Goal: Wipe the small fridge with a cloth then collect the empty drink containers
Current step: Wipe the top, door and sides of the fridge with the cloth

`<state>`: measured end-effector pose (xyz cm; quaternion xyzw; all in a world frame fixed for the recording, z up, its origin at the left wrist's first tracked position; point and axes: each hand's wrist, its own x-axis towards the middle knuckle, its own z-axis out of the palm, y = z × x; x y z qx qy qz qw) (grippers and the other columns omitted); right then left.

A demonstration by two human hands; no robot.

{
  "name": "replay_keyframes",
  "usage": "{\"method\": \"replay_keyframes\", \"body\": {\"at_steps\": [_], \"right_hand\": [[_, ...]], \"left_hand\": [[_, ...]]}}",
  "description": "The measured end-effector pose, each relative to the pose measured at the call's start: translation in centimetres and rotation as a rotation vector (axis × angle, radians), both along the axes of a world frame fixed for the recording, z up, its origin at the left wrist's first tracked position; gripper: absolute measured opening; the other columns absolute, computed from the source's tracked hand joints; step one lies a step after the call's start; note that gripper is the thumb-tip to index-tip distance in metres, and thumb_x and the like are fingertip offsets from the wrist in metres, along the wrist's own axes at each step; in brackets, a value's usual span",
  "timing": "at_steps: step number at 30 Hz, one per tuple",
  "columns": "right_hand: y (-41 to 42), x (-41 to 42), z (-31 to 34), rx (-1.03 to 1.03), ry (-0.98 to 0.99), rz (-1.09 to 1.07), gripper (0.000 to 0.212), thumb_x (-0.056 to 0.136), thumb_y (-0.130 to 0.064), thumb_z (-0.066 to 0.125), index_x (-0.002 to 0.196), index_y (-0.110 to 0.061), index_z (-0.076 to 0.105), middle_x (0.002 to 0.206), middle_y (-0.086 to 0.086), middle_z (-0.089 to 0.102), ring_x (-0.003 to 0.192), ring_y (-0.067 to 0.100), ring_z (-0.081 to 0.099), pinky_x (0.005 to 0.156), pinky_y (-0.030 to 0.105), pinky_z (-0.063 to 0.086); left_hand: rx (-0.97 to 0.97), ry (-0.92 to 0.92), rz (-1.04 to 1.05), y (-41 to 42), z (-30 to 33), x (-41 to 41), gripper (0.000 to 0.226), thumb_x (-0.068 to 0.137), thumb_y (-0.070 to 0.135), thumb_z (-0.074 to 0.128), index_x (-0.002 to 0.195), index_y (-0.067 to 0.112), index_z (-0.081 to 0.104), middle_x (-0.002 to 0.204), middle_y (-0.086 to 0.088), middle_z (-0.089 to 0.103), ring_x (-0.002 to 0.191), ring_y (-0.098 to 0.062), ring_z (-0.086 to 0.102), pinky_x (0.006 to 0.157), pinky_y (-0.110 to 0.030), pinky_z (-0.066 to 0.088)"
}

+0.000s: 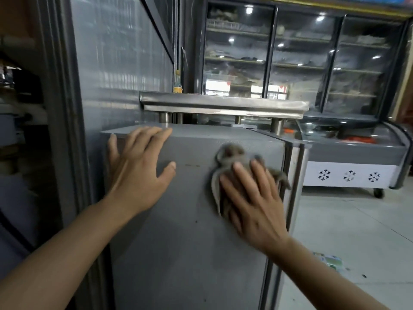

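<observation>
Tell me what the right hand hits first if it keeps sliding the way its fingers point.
Probably nothing soon: the right hand points up the fridge's grey side; past the cloth, the steel shelf overhangs, though depth is unclear.

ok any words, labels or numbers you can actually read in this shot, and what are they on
No text reads anywhere in this frame.
Chest freezer: three snowflake signs on its white front panel, no words.
Bottle behind the steel shelf: yellow label, too small and blurred to read.
Green and white packaging on the floor: print too blurred to read.
Small fridge being wiped: no label visible on its grey side.
</observation>
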<state>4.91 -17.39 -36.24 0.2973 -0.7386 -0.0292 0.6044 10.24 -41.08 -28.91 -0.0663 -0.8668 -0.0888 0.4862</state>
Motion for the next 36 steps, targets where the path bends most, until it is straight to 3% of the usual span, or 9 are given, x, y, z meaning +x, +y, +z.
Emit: {"method": "replay_keyframes", "body": {"at_steps": [5, 9, 12, 20, 24, 27, 30, 33, 36], "right_hand": [[-4.4, -0.5, 3.6, -0.109, -0.007, 0.056, 0.056, 0.09, -0.038, 0.043, 0.143, -0.019, 0.038, 0.155, 0.006, 0.021, 0.143, 0.039, 0.012, 0.116, 0.053, 0.012], [-5.0, 0.0, -4.1, 0.249, -0.051, 0.031, 0.06, 0.088, -0.037, 0.047, 0.145, -0.023, 0.034, 0.156, -0.003, 0.019, 0.146, 0.032, 0.004, 0.118, 0.045, 0.007], [-4.2, 0.2, -4.2, 0.434, -0.027, -0.005, 0.066, 0.081, -0.036, 0.052, 0.143, -0.025, 0.035, 0.155, -0.004, 0.02, 0.144, 0.03, 0.007, 0.118, 0.042, 0.005], [-9.1, 0.0, 3.9, 0.031, -0.056, 0.113, 0.059, 0.086, -0.031, 0.05, 0.143, -0.02, 0.038, 0.156, 0.007, 0.015, 0.145, 0.03, 0.009, 0.118, 0.045, 0.008], [-9.1, 0.5, -1.8, 0.379, -0.086, 0.09, 0.056, 0.089, -0.034, 0.04, 0.143, -0.02, 0.039, 0.156, 0.002, 0.018, 0.145, 0.027, 0.012, 0.118, 0.042, 0.01], [-8.6, 0.8, -2.2, 0.569, -0.055, 0.059, 0.056, 0.084, -0.033, 0.046, 0.139, -0.023, 0.046, 0.155, 0.002, 0.022, 0.143, 0.026, 0.018, 0.116, 0.042, 0.014], [-10.1, 0.8, 2.1, 0.404, -0.022, 0.051, 0.061, 0.082, -0.035, 0.053, 0.141, -0.023, 0.042, 0.155, 0.002, 0.02, 0.143, 0.026, 0.018, 0.115, 0.042, 0.015], [-12.5, 0.7, 5.4, 0.081, -0.026, 0.087, 0.055, 0.086, -0.035, 0.049, 0.139, -0.022, 0.044, 0.155, 0.002, 0.02, 0.143, 0.029, 0.017, 0.115, 0.045, 0.013], [-13.5, 0.6, 2.6, 0.127, -0.014, 0.1, 0.056, 0.088, -0.034, 0.046, 0.141, -0.019, 0.042, 0.154, 0.001, 0.02, 0.143, 0.03, 0.017, 0.114, 0.048, 0.013]], "left_hand": [[0.055, 0.072, 0.073, -3.4, -1.2, 0.4, 0.063, 0.075, 0.034, 0.054, 0.134, 0.017, 0.041, 0.139, -0.008, 0.043, 0.132, -0.028, 0.035, 0.103, -0.065, 0.02], [0.033, 0.012, 0.068, -3.9, -2.3, 0.3, 0.073, 0.075, 0.029, 0.056, 0.143, 0.018, 0.032, 0.152, -0.007, 0.028, 0.141, -0.027, 0.022, 0.105, -0.063, 0.018], [0.019, -0.037, 0.061, -4.3, -2.3, 0.8, 0.08, 0.076, 0.021, 0.066, 0.146, 0.022, 0.027, 0.156, -0.003, 0.019, 0.144, -0.024, 0.014, 0.107, -0.062, 0.015], [0.033, -0.055, 0.024, -5.4, -2.6, 1.0, 0.087, 0.078, 0.021, 0.067, 0.148, 0.03, 0.015, 0.159, 0.005, 0.006, 0.146, -0.018, 0.002, 0.11, -0.057, 0.015], [0.072, -0.054, -0.035, -5.7, -3.4, 1.3, 0.089, 0.077, 0.013, 0.069, 0.149, 0.024, 0.018, 0.159, 0.003, 0.006, 0.146, -0.018, 0.003, 0.113, -0.051, 0.021], [0.126, -0.041, -0.119, -6.3, -4.2, 2.1, 0.089, 0.077, 0.004, 0.068, 0.149, 0.022, 0.017, 0.158, 0.007, 0.004, 0.145, -0.01, 0.007, 0.117, -0.029, 0.016], [0.264, -0.024, -0.211, -6.7, -4.8, 2.8, 0.09, 0.08, 0.005, 0.066, 0.148, 0.027, 0.014, 0.158, 0.012, 0.007, 0.141, -0.002, 0.016, 0.105, -0.005, 0.014], [0.463, -0.013, -0.275, -6.8, -5.6, 3.0, 0.09, 0.08, 0.01, 0.068, 0.145, 0.039, 0.012, 0.15, 0.013, 0.029, 0.129, -0.003, 0.041, 0.097, -0.016, 0.035], [0.534, -0.033, -0.32, -6.5, -6.8, 3.1, 0.091, 0.08, 0.008, 0.067, 0.141, 0.046, 0.011, 0.143, 0.011, 0.041, 0.127, -0.004, 0.044, 0.1, -0.026, 0.04]]}}
